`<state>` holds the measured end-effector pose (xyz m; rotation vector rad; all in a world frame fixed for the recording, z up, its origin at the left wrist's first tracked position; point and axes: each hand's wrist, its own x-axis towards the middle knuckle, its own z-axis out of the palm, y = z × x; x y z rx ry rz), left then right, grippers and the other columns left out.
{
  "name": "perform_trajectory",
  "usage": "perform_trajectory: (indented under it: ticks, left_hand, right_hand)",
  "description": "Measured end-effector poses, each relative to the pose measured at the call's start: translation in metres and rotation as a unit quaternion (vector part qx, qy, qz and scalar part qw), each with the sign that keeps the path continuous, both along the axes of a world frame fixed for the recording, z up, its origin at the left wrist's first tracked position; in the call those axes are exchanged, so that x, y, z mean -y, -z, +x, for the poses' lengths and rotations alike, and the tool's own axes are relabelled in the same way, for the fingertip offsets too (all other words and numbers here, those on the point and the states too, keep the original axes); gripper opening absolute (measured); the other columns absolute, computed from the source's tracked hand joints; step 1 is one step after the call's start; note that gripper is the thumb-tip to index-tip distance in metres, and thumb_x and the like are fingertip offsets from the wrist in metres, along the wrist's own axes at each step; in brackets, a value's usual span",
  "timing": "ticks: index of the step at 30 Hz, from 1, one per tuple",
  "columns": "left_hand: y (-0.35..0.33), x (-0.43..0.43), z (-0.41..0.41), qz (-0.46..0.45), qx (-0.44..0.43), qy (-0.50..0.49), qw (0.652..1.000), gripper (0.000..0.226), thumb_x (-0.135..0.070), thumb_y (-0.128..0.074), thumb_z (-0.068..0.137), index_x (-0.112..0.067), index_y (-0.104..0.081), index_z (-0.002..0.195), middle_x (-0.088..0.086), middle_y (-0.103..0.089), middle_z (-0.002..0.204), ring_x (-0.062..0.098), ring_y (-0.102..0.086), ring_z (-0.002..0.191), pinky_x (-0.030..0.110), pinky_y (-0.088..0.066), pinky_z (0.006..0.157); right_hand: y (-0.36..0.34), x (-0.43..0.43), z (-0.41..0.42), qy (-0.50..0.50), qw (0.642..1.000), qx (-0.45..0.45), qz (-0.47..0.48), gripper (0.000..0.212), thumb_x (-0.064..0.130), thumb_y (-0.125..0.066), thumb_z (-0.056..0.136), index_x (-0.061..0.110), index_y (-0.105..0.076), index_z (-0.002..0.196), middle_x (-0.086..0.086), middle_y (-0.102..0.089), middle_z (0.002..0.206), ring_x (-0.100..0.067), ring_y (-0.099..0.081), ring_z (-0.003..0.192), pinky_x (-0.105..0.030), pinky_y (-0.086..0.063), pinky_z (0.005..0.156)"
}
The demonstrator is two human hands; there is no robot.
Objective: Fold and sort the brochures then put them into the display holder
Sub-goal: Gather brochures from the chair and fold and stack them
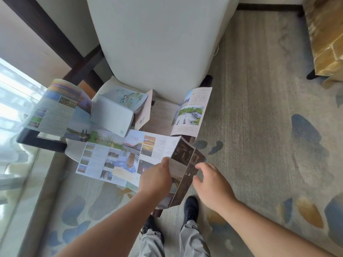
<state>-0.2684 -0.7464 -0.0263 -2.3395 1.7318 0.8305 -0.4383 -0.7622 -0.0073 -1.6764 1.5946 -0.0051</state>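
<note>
Several unfolded brochures lie spread over the seat of a white chair (157, 43). My left hand (156, 177) pinches a dark brown brochure (182, 175) by its left edge, and the brochure hangs partly folded over the seat's front. My right hand (211, 184) hovers just to the right of it with fingers spread, holding nothing. A wide colourful brochure (115, 156) lies flat to the left of my hands. A pink-and-white brochure (191, 112) stands half open at the back right. A pale blue booklet (118, 110) and a blurred brochure (55, 108) sit at the left. No display holder is visible.
A glass side table with a dark frame (37, 141) stands to the left of the chair. Patterned carpet (259, 127) covers the floor to the right. A gold-patterned piece of furniture (326, 38) is at the top right. My shoes (191, 206) are below the chair.
</note>
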Motion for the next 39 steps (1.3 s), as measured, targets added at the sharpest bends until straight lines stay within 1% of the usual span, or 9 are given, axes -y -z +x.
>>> perform_trajectory:
  ticks: [4, 9, 14, 20, 24, 27, 30, 34, 39]
  left_hand:
    - [-0.029, -0.013, 0.03, -0.051, -0.127, -0.075, 0.988, 0.013, -0.016, -0.034, 0.099, -0.023, -0.045, 0.096, 0.003, -0.061, 0.079, 0.023, -0.059, 0.07, 0.038, -0.051, 0.061]
    - [-0.077, -0.03, 0.067, -0.133, -0.368, -0.197, 0.899, 0.022, -0.013, -0.044, 0.088, -0.002, -0.062, 0.094, 0.021, -0.065, 0.087, 0.041, -0.059, 0.084, 0.051, -0.049, 0.073]
    - [-0.11, -0.038, 0.095, -0.166, -0.465, -0.266, 0.828, 0.032, -0.012, -0.047, 0.081, -0.021, -0.075, 0.093, 0.002, -0.075, 0.092, 0.012, -0.07, 0.083, 0.017, -0.051, 0.067]
    - [-0.127, -0.047, 0.117, -0.167, -0.533, -0.352, 0.751, 0.035, -0.009, -0.051, 0.078, -0.015, -0.076, 0.101, 0.018, -0.073, 0.106, 0.039, -0.067, 0.099, 0.049, -0.053, 0.085]
    - [-0.133, -0.052, 0.127, -0.173, -0.559, -0.384, 0.714, 0.04, -0.01, -0.05, 0.074, -0.007, -0.073, 0.107, 0.027, -0.068, 0.113, 0.052, -0.059, 0.107, 0.062, -0.045, 0.098]
    - [-0.134, -0.054, 0.128, -0.177, -0.558, -0.39, 0.711, 0.039, -0.008, -0.049, 0.076, -0.008, -0.073, 0.108, 0.026, -0.068, 0.113, 0.052, -0.06, 0.106, 0.063, -0.045, 0.097]
    - [-0.132, -0.055, 0.126, -0.181, -0.555, -0.393, 0.711, 0.039, 0.001, -0.041, 0.087, -0.011, -0.075, 0.102, 0.024, -0.069, 0.111, 0.046, -0.063, 0.1, 0.062, -0.045, 0.096]
    - [-0.131, -0.055, 0.125, -0.171, -0.554, -0.406, 0.707, 0.042, 0.003, -0.037, 0.09, -0.011, -0.075, 0.102, 0.024, -0.069, 0.111, 0.048, -0.062, 0.1, 0.066, -0.043, 0.096]
    - [-0.138, -0.06, 0.137, -0.159, -0.584, -0.399, 0.688, 0.041, -0.002, -0.041, 0.084, -0.004, -0.07, 0.112, 0.03, -0.065, 0.116, 0.053, -0.06, 0.104, 0.063, -0.046, 0.095]
  right_hand:
    - [-0.001, -0.002, 0.005, 0.038, 0.999, 0.001, 0.025, 0.04, 0.036, -0.048, 0.097, 0.022, -0.048, 0.135, 0.002, -0.053, 0.137, -0.015, -0.055, 0.115, -0.026, -0.042, 0.083]
    - [-0.009, -0.002, 0.019, 0.108, 0.987, 0.075, 0.093, 0.067, 0.058, -0.047, 0.093, 0.021, -0.034, 0.147, -0.002, -0.042, 0.15, -0.02, -0.047, 0.132, -0.037, -0.039, 0.103]
    - [-0.036, 0.001, 0.043, 0.189, 0.933, 0.25, 0.175, 0.069, 0.083, -0.056, 0.067, 0.055, -0.044, 0.128, 0.015, -0.052, 0.141, -0.009, -0.048, 0.128, -0.033, -0.035, 0.1]
    - [-0.052, 0.001, 0.07, 0.167, 0.89, 0.362, 0.22, 0.057, 0.089, -0.063, 0.05, 0.084, -0.037, 0.1, 0.049, -0.056, 0.107, 0.023, -0.046, 0.101, -0.029, -0.031, 0.095]
    - [-0.054, -0.002, 0.08, 0.158, 0.884, 0.368, 0.24, 0.116, 0.08, -0.068, 0.051, 0.052, -0.01, 0.148, 0.012, -0.041, 0.149, -0.005, -0.037, 0.136, -0.035, -0.027, 0.111]
    - [-0.057, -0.004, 0.085, 0.137, 0.882, 0.385, 0.233, 0.117, 0.083, -0.074, 0.041, 0.059, -0.016, 0.14, 0.016, -0.05, 0.137, 0.005, -0.049, 0.115, -0.021, -0.035, 0.093]
    - [-0.053, -0.006, 0.085, 0.143, 0.888, 0.376, 0.222, 0.125, 0.087, -0.071, 0.039, 0.058, -0.012, 0.144, 0.03, -0.055, 0.121, 0.008, -0.049, 0.108, -0.028, -0.03, 0.099]
    - [-0.05, -0.008, 0.082, 0.161, 0.89, 0.369, 0.216, 0.059, 0.093, -0.061, 0.047, 0.083, -0.037, 0.099, 0.048, -0.056, 0.101, 0.02, -0.047, 0.096, -0.025, -0.035, 0.09]
    - [-0.034, -0.004, 0.064, 0.243, 0.892, 0.334, 0.183, 0.101, 0.086, -0.047, 0.063, 0.042, -0.021, 0.15, 0.016, -0.04, 0.145, -0.014, -0.041, 0.131, -0.048, -0.029, 0.107]
